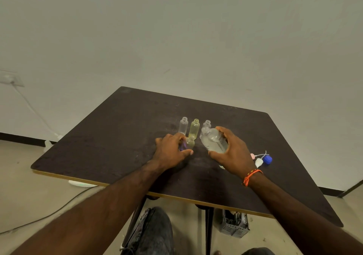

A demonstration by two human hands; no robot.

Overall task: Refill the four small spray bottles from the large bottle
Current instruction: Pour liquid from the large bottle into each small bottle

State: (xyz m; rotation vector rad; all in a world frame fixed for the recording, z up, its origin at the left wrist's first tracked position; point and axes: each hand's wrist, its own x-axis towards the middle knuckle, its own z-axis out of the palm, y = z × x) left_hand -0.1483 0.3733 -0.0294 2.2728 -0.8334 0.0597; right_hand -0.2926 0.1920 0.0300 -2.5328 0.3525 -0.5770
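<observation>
On the dark table (117, 136) stand uncapped small bottles: a clear one (183, 126), a yellow one (194, 128) and another clear one (207, 124) partly hidden behind the large bottle. My left hand (170, 151) grips a fourth small yellowish bottle (190, 141) near the middle of the table. My right hand (231, 150) holds the large clear bottle (213, 139), uncapped and tilted with its neck toward the small bottles.
Spray heads, one pink (253, 156) and one white (258, 162), lie with a blue cap (267, 159) on the table right of my right hand. A grey crate (233, 227) sits on the floor under the table. A cable (35, 115) runs along the left wall.
</observation>
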